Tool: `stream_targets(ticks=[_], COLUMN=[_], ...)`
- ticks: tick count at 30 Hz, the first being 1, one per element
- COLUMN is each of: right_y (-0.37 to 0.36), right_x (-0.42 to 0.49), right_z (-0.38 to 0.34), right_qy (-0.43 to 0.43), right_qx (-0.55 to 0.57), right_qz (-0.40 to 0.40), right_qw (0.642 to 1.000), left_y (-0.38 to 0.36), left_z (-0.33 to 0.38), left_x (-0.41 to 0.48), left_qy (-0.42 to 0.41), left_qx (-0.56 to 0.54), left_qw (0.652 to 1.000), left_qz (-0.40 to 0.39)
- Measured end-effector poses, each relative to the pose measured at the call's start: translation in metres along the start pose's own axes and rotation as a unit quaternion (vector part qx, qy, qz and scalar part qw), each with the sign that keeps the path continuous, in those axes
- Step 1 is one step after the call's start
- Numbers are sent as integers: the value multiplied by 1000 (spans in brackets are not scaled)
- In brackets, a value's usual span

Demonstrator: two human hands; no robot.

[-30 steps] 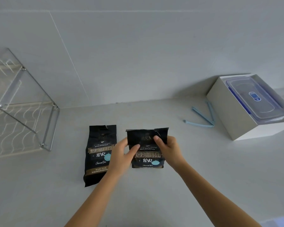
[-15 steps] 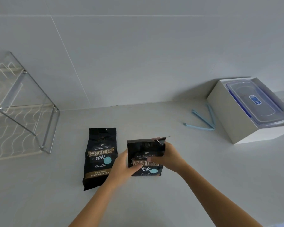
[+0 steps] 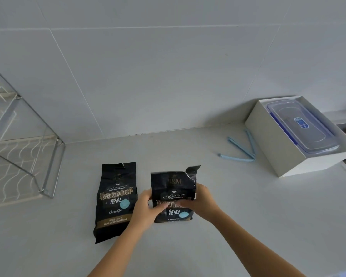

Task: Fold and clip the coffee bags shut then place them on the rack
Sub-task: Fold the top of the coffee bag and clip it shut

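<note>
Currently both hands are on the right-hand coffee bag [image 3: 173,184], which stands upright on the counter [image 3: 248,206], front centre.

- Grip, left hand [image 3: 146,208]: clamped on the bag's left edge, thumb laid across the front label, other fingers wrapped behind and out of sight.
- Grip, right hand [image 3: 204,202]: same on the right edge, thumb reaching across the front towards the other thumb. The tips are very close; can't tell if they touch.
- Bag top: torn open and not yet folded or clipped, with a ragged flap sticking up at the right corner.

The second coffee bag [image 3: 116,198] lies flat on the counter, label up, just beside the held one on its left. Its top edge points to the wall [image 3: 168,76] and has a small tear in it. The left wrist overlaps its right edge in view.

Light-blue clips [image 3: 241,148] lie loose on the counter, well to the right of both bags and just beside a white box [image 3: 284,156]. The box is open-topped and holds a clear plastic container [image 3: 300,124] with blue trim.

The wire rack [image 3: 48,166] sits at far left against the wall, well apart from both bags.
</note>
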State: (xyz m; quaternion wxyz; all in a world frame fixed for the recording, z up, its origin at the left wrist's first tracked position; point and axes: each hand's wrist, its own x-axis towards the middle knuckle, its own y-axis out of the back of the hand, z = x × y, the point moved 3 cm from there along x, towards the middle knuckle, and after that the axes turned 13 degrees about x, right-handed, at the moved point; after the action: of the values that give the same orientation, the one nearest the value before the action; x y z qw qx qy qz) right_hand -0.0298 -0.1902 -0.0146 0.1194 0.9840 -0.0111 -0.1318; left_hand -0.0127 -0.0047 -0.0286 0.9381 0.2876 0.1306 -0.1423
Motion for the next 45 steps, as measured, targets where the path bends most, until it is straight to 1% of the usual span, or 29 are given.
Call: stream_targets(ticks=[3, 7, 11, 13, 14, 15, 17, 18, 19, 21, 23, 25, 28, 30, 32, 33, 35, 36, 38, 40, 42, 44, 45], right_y=[1, -4, -6, -7, -8, -8, -9, -9, -8, -8, -10, -10, -9, -8, -5, -4, -4, -4, -2, 1, 5, 8, 10], right_x=[-1, 1, 6, 6, 5, 4, 1, -1, -3, -7, -8, -8, -9, -8, -4, -2, 0, 1, 2, 3, 2, 0, 0], right_z=[1, 0, -1, -2, -2, -2, 0, 1, 2, 2, -1, -6, -10, -11, -13, -13, -16, -17, -15, -12, -7, -5, -5], right_qy=[3, -1, -11, -9, -7, -9, -21, -18, -2, 37, 79, 114, 172, 187, 165, 151, 133, 126, 97, 38, -5, -17, -16], right_qx=[-10, -15, -17, -11, 10, 56, 185, 218, 212, 178, 133, 68, -19, -38, -8, 14, 49, 58, 101, 198, 273, 293, 282], right_qz=[10, 30, 39, 46, 51, 60, 106, 142, 182, 230, 237, 216, 150, 112, 107, 109, 102, 95, 79, 66, 56, 43, 38], right_qw=[1000, 999, 999, 999, 999, 997, 977, 965, 960, 956, 959, 967, 973, 975, 980, 982, 985, 986, 987, 977, 960, 955, 959], left_y=[-7, -10, -4, -6, -8, -11, -15, -16, -15, -11, -6, -4, -2, 2, 6, 8, 11, 11, 14, 18, 20, 21, 22], left_z=[8, 18, 18, 16, 14, 12, 7, 6, 6, 9, 12, 12, 10, 11, 14, 16, 18, 18, 15, 12, 11, 11, 12], left_x=[0, 3, 9, 8, 6, 4, 0, -2, -5, -9, -13, -14, -16, -18, -17, -14, -9, -6, -2, 0, 0, -2, -4], left_qy=[16, 10, -7, -4, 5, 20, 45, 44, 33, 6, -16, -26, -60, -102, -139, -156, -169, -159, -116, -79, -62, -64, -66], left_qx=[-39, -80, -76, -95, -115, -139, -172, -171, -156, -114, -89, -69, -40, -2, 54, 84, 107, 91, 12, -48, -84, -83, -65], left_qw=[999, 996, 996, 993, 990, 986, 977, 974, 972, 965, 954, 952, 955, 953, 949, 949, 960, 972, 990, 994, 994, 995, 996], left_qz=[-25, 27, 42, 63, 76, 90, 120, 142, 170, 237, 286, 297, 288, 286, 279, 263, 195, 150, 77, 50, 19, 0, 1])
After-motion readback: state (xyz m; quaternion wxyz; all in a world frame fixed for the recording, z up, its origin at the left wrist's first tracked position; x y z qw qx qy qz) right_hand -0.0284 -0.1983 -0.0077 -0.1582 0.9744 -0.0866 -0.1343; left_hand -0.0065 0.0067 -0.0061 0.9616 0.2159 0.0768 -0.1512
